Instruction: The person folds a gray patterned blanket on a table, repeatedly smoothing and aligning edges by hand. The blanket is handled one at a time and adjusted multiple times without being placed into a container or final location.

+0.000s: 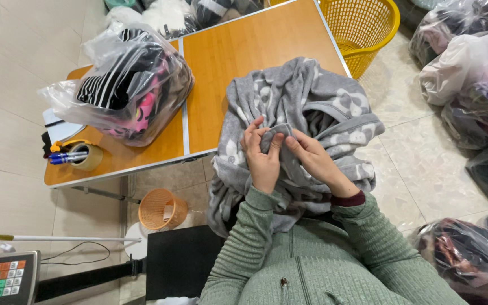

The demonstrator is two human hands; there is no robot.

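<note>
Sleeves: your green ribbed sleeves (289,248) fill the near edge of the view, with both forearms raised toward the worktop.
Left hand: your left hand (262,155) has its fingers closed on a small fold of the grey robe (306,107), thumb and forefinger pinching the fabric edge.
Right hand: your right hand (317,158) meets the left at the same fold, its fingers curled and gripping the cloth just beside your left thumb.
Robe position: the grey robe with a pale pattern lies bunched between your chest and the worktop (244,51); its upper part rests on the wooden surface and its lower part hangs off the near edge toward your lap.
Progress: the robe is crumpled and not folded or bagged. Judging by the grip, you are at an early stage of checking or straightening one edge, and most of the garment is yet to be handled.
Left of you: a small orange basket (162,209) stands on the floor, and a scale with coloured keys (4,278) shows at the corner.
Worktop left: a roll of tape (88,156) with blue pens (66,157) sits near the edge, and a clear bag of clothes (131,85) lies behind it.
Far right: a yellow laundry basket (362,25) stands beyond the worktop corner, with more bagged clothes (470,68) on the floor.
</note>
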